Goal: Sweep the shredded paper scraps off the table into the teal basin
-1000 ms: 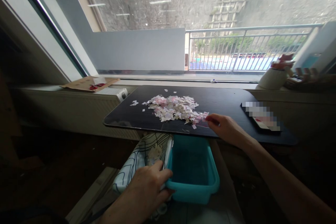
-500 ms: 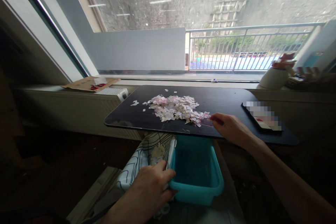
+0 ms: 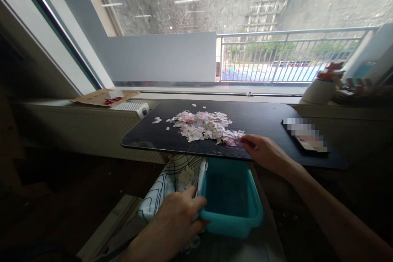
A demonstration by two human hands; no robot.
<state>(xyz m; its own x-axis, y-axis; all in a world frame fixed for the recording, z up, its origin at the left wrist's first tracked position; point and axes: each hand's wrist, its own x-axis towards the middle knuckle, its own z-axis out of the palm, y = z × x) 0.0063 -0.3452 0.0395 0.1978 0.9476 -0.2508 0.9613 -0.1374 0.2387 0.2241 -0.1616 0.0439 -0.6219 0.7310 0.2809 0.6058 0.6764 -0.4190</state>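
Note:
A heap of small torn paper scraps (image 3: 202,125), white with some pink, lies on the dark tabletop (image 3: 251,116). My right hand (image 3: 260,149) is at the near right edge of the heap, fingers pinched together. Something thin and reddish shows at its fingertips, too small to make out. Below the table edge, my left hand (image 3: 181,213) grips the near left rim of a teal plastic bin (image 3: 254,213). Beside that bin is a white container with dark lines (image 3: 159,190), with pale scraps (image 3: 186,177) inside. Part of its near end is hidden behind my left hand.
A dark flat object (image 3: 307,141), partly blurred out, lies on the table's right side. Brown paper with a red item (image 3: 113,100) rests on the left ledge, beside a radiator (image 3: 135,108). A white pot (image 3: 321,90) stands on the right sill under the window.
My right hand has shifted slightly left, pushing closer against the heap's near right edge, where scraps have bunched. My left hand keeps its grip on the bin.

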